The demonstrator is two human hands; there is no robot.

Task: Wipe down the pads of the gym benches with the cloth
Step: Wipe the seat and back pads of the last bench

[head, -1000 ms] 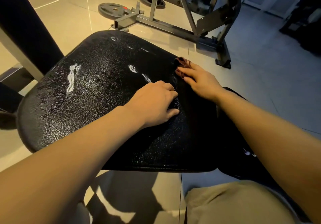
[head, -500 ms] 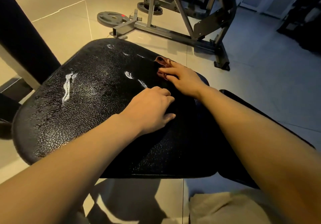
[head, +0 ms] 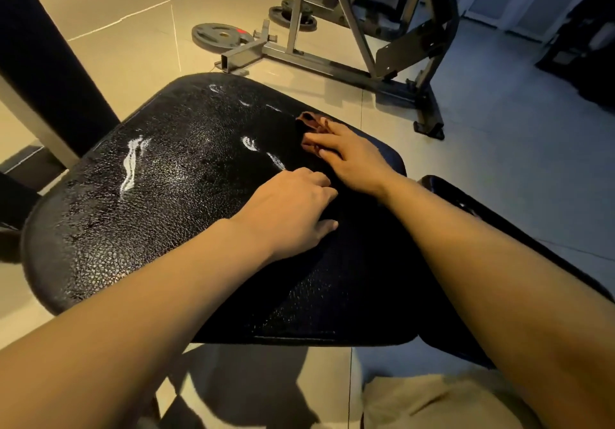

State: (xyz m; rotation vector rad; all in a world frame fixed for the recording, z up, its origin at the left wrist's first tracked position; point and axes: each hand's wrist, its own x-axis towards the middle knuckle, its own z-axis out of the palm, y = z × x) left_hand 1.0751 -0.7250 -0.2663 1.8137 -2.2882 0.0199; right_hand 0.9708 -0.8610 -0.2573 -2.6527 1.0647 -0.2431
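Observation:
A black textured bench pad (head: 139, 202) fills the middle of the view, with shiny wet streaks on its left and centre. A small dark red cloth (head: 308, 120) lies bunched near the pad's far right edge. My right hand (head: 349, 157) lies over the cloth, which is bunched between its fingers and sticks out past the fingertips. My left hand (head: 293, 209) rests on the pad just in front of the right hand, fingers loosely bent, holding nothing.
A second dark pad (head: 472, 209) runs off to the right under my right forearm. A grey metal rack frame (head: 336, 59) and weight plates (head: 221, 34) sit on the tiled floor beyond. A dark post (head: 43, 62) rises at left.
My right hand has slid the cloth leftward from the pad's right edge onto the pad. My left hand has stayed where it was.

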